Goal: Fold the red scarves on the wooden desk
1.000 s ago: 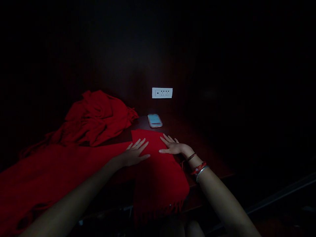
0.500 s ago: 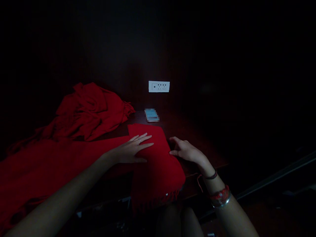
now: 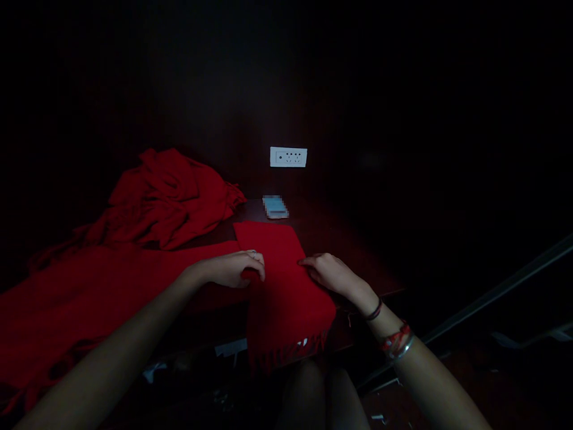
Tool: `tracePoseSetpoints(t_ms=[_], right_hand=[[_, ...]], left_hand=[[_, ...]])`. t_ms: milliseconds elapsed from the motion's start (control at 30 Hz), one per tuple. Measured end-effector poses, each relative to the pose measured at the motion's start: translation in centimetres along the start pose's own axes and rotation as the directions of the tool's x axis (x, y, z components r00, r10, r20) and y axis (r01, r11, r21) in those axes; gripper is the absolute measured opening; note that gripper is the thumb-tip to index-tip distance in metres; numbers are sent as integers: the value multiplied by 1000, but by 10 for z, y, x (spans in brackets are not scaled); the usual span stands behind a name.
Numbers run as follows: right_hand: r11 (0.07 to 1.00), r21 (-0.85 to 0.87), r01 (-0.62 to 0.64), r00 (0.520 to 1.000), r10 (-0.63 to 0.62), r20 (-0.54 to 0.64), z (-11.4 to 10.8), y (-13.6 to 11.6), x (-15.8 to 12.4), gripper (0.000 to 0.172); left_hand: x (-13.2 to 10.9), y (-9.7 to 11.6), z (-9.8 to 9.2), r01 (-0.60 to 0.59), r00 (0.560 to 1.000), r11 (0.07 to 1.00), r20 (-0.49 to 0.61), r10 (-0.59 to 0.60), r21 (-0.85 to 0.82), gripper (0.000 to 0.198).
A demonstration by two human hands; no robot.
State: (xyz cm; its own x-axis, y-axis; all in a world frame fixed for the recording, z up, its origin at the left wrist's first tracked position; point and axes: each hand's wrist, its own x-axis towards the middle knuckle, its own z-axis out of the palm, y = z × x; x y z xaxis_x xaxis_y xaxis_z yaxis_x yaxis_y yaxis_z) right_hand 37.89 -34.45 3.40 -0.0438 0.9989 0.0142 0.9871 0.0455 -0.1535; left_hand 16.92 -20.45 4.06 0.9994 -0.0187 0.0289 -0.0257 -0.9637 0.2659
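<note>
A long red scarf (image 3: 286,298) with a fringed end lies on a dark tabletop, folded over at its right end. The fringe hangs past the front edge. My left hand (image 3: 235,269) is closed, fingers curled down and pinching the left edge of the folded part. At the right edge, my right hand (image 3: 333,272) has its fingers drawn together on the scarf, the index finger on top of the cloth. Its thumb is hard to make out in the dark. Leftward, the rest of the scarf stretches flat under my left forearm.
A crumpled heap of red fringed cloth (image 3: 179,194) sits at the back left. A light blue phone-like object (image 3: 275,206), blurred, lies behind the fold. On the back wall is a white socket panel (image 3: 289,157). My knees (image 3: 322,394) are below the table edge.
My left hand went from lying spread on the fold to curled at its left edge. My right hand moved from beside the right edge onto it.
</note>
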Motion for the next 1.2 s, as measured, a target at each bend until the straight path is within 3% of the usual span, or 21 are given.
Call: tracePoseSetpoints(t_ms=[133,333,500,633,733,833,900,967,1067,1200], right_hand=[[985,-56,165,985,-167,-38,3,8,0,31],[980,-84,183,969,-194,-150,9,11,-6,37],[965,-45,258,966,-259,-21,17,19,-9,42],[962,28,272,962,-272,4,12,22,-6,42],[953,82,293,955,-288,-68,1,16,7,41],[968,59,244,958,-231,-169,-3,10,27,47],[981,29,190,976,-186,-114,2,9,39,57],[989,29,142,989,-143,28,10,13,46,64],[993,52,103,982,-110,153,21,22,46,67],[994,51,96,973,-104,205,17,30,42,70]], left_hand=[[1,-2,-1,26,1000,999,0,-26,-30,16],[1,-7,-5,34,999,999,-18,-35,-42,21],[-2,-5,-8,87,995,994,64,-83,-63,18],[-6,-7,-12,71,994,983,89,-56,-169,18],[-3,-9,-9,152,985,980,-64,-162,-132,29],[4,-12,6,420,883,907,-241,-403,22,44],[7,-15,17,572,814,816,-174,-554,79,61],[7,-19,23,632,774,770,-19,-633,92,73],[5,-24,23,632,761,771,131,-636,73,79],[5,-21,15,637,749,769,191,-634,55,86]])
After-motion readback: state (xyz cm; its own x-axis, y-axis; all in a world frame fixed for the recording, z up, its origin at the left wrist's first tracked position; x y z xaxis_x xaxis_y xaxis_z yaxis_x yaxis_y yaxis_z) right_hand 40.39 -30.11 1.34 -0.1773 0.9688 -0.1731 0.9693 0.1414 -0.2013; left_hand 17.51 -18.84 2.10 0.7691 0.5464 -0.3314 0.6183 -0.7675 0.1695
